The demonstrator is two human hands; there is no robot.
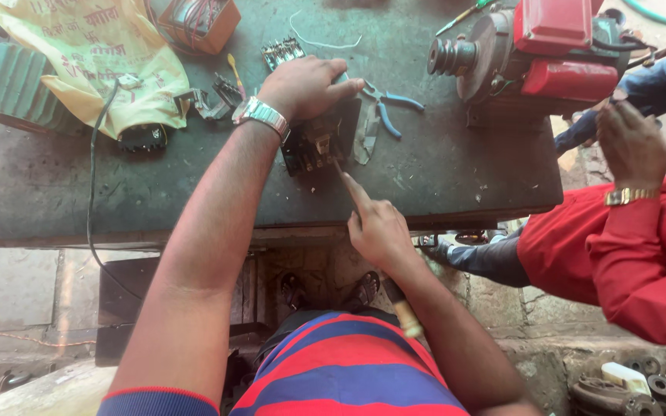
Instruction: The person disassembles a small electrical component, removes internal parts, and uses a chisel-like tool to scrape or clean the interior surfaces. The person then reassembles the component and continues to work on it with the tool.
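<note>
Pinned under the left hand [306, 86], a black switch block [319, 142] is held flat on the dark bench [63, 192], palm down, fingers curled over its far edge. It lies at the bench's middle, just left of blue-handled pliers [385, 112]. The right hand [379, 227] is closed round a slim tool whose pale handle [408, 316] shows near the wrist; the forefinger is stretched along it toward the block's near edge. The step in hand appears to be probing or loosening a terminal; a steady block and a fine, straight push would be called for. Both forearms reach forward, the left nearly straight, the right bent at the elbow. Far right, a red motor [556, 54] stands, and another person's red sleeve [641, 254] is seen.
</note>
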